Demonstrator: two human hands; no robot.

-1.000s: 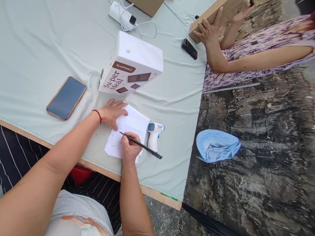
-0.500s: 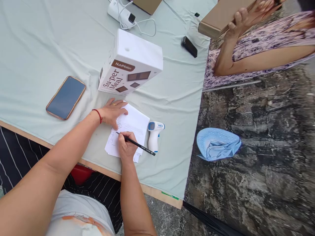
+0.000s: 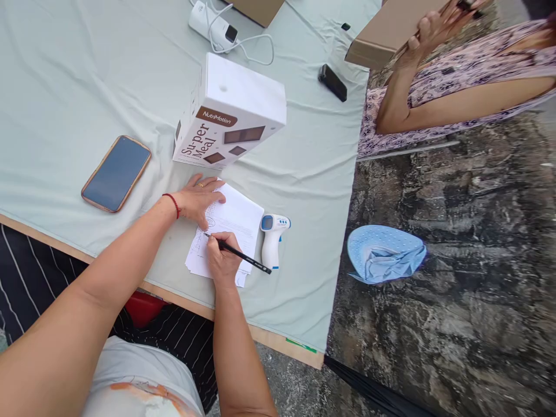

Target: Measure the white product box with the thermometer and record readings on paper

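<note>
Sheets of white paper (image 3: 237,211) with print and handwriting lie stacked on the cloth-covered table (image 3: 304,243). My left hand (image 3: 200,200) rests flat on the upper left of the sheets, fingers spread. In my right hand (image 3: 223,260) is a black pencil (image 3: 245,256), pinched near its point, which meets the paper just below my left fingers. Right of the sheets lies a white and blue infrared thermometer (image 3: 272,240). Beyond my left hand stands a white NutriMotion box (image 3: 243,95).
A smartphone (image 3: 116,174) lies left of my forearm. Farther back are a white device with a cable (image 3: 212,26), a small black device (image 3: 332,83) and cardboard boxes (image 3: 373,49). Another person's hand (image 3: 419,43) is at the right box. A blue hat (image 3: 386,255) lies on the dark ground.
The pencil's rear end has shifted slightly left while my right hand stays at nearly the same spot. The other person's hand has moved a little. My left hand keeps still.
</note>
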